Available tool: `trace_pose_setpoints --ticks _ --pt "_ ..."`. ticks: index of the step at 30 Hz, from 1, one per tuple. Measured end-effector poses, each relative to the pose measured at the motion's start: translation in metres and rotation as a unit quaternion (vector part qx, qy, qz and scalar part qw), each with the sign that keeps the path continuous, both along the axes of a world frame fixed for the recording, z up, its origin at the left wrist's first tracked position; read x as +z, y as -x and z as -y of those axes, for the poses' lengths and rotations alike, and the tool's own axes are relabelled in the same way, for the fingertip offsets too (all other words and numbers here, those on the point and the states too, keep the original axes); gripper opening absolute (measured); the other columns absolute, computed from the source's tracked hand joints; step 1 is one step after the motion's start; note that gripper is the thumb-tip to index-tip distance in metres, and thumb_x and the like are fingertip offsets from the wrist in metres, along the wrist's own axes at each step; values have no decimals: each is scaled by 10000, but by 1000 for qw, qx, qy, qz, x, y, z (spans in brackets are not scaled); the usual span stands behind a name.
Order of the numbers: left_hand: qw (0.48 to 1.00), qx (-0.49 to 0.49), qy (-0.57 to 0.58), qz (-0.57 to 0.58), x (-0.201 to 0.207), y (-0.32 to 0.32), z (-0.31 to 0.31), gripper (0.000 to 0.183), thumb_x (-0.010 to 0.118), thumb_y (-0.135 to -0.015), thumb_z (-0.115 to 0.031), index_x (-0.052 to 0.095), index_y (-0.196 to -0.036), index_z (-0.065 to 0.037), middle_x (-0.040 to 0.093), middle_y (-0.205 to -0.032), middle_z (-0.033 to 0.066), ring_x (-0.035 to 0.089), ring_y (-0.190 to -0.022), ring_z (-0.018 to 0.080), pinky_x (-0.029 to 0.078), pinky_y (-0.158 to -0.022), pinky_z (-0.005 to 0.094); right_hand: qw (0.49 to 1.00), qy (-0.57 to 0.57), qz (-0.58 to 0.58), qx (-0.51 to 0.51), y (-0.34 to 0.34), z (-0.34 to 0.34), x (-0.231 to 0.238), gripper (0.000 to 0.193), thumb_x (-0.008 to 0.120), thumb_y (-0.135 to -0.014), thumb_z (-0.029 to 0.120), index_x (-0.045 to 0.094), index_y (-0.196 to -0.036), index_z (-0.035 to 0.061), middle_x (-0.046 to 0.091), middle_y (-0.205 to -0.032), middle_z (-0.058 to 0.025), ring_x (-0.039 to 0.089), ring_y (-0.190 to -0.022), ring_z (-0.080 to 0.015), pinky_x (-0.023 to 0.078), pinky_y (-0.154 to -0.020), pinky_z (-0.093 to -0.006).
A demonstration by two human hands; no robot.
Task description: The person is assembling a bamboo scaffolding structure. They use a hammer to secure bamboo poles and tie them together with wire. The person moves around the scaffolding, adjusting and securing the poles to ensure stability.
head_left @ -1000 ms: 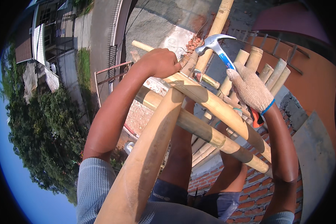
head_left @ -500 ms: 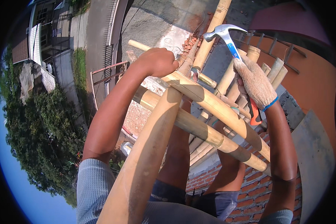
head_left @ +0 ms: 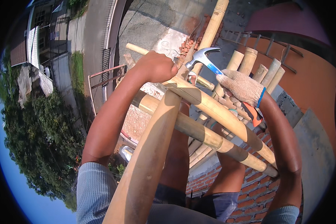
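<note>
While the brick wall (head_left: 250, 188) spreads across the lower right, a thick bamboo pole (head_left: 138, 164) slants up from the lower edge, its far end seeming to meet a slimmer upper pole (head_left: 216, 114). That one and the lower pole (head_left: 203, 137) both run from upper left to lower right, roughly side by side, and the thick pole passes over the lower pole. From where I stand, the poles look already laid across one another, while the hammer work seems unfinished, with the tool held ready; how firmly anything is joined I cannot tell.

The left hand (head_left: 156, 67) is bare and curled into a fist by the upper pole; what its fingers pinch, if anything, is hidden. The right hand (head_left: 244, 86), gloved, is wrapped round the handle of the hammer (head_left: 212, 68), which is above the crossing, to the right of the fist. Its long axis runs from the head at upper left down to the orange grip (head_left: 255, 116) at lower right. The striking face points left and slightly down, the claw (head_left: 214, 50) to the right.
</note>
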State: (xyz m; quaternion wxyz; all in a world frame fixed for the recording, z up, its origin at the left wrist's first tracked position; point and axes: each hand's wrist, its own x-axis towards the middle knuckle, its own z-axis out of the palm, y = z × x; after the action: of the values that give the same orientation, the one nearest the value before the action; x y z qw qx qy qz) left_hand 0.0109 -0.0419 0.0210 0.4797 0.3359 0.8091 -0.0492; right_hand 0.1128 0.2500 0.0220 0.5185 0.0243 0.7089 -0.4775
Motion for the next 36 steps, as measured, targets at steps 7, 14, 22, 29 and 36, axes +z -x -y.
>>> trace_pose_setpoints --ticks 7,14,22,29,36 --pt "999 -14 -38 -9 -5 -3 4 444 411 -938 -301 666 -760 15 671 -774 238 643 -797 434 483 -843 543 880 50 23 -473 -5 -11 -9 387 514 -1078 453 514 -888 116 466 -665 33 446 -515 -54 400 -454 -213" --pt "1000 -6 -9 1 -1 -1 2 478 387 -965 -312 728 -796 -23 718 -849 215 672 -855 392 453 -894 502 913 1 21 -407 -2 -8 -7 354 510 -1084 435 478 -908 130 419 -662 43 364 -488 -43 344 -430 -228" --pt "1000 -1 -2 5 1 2 -1 487 370 -980 -313 729 -827 -23 721 -872 209 671 -882 390 450 -923 504 979 -41 62 -192 -3 -7 -9 406 511 -1083 459 511 -898 97 456 -661 30 434 -516 -58 356 -442 -251" --pt "1000 9 6 13 0 -1 0 522 347 -1003 -322 724 -837 -2 717 -883 224 665 -879 404 443 -940 526 996 -71 -44 12 -2 14 25 502 427 -1075 488 524 -950 12 559 -720 -121 581 -653 -253 498 -677 -417" --pt "1000 26 -11 4 -2 -2 0 530 340 -1023 -316 710 -827 9 708 -884 241 658 -882 427 452 -943 531 975 -80 1 -209 4 1 20 462 467 -1073 468 541 -979 22 576 -745 -97 598 -650 -209 496 -646 -392"
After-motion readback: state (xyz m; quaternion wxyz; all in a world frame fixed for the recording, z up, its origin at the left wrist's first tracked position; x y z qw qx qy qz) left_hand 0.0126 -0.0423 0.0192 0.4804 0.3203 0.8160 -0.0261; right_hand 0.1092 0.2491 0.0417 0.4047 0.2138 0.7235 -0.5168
